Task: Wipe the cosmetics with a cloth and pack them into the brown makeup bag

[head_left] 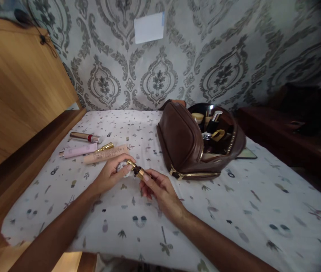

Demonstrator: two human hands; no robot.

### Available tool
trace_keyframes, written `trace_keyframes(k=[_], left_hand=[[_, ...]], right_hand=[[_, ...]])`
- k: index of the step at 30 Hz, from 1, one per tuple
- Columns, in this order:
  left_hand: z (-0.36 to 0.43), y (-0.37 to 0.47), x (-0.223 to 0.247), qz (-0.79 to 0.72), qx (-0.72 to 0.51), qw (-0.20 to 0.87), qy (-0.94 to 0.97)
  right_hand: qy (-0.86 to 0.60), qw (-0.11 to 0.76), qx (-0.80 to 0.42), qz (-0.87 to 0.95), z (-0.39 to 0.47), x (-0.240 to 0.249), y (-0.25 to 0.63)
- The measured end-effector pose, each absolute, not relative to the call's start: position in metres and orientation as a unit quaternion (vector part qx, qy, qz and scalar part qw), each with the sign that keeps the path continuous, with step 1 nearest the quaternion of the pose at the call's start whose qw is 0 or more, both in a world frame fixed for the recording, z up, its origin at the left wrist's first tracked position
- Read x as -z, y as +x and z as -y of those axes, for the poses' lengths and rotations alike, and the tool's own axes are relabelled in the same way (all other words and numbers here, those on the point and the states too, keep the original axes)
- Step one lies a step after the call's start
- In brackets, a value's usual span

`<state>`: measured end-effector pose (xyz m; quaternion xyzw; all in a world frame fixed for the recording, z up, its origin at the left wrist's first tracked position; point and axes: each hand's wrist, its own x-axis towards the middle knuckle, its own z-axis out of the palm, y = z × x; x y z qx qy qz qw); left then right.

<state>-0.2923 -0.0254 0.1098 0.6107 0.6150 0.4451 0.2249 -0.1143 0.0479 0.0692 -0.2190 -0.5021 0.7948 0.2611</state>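
Note:
My left hand [115,172] and my right hand [160,190] meet over the front middle of the patterned cloth. Between them is a small gold cosmetic tube [138,170] with a dark brown middle, lying at a slant. Left fingers pinch its upper gold end, and right fingers close round the lower gold part, hiding some of it. A crumpled white piece, perhaps tissue or cotton [124,172], shows beside my left fingers. Just beyond that hand lie a beige squeeze tube [106,154], a slim gold tube [105,147], a lilac tube [76,151] and a gold-and-red cosmetic tube [85,137].
A brown leather bag [179,138] stands unzipped at the right, with several cosmetics inside. Under its right side a flat pale-green object [247,153] sticks out. Wooden furniture [21,68] borders the left; dark furniture [268,124] borders the right. Patterned wallpaper [160,75] rises behind.

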Motion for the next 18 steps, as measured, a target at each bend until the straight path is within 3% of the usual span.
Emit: trace_keyframes(k=[18], left_hand=[[0.0238,-0.2920,-0.1055,-0.606,-0.458,0.238,0.606]], right_hand=[[-0.226,0.239,-0.821,0.467,-0.0539,-0.0701,-0.1136]])
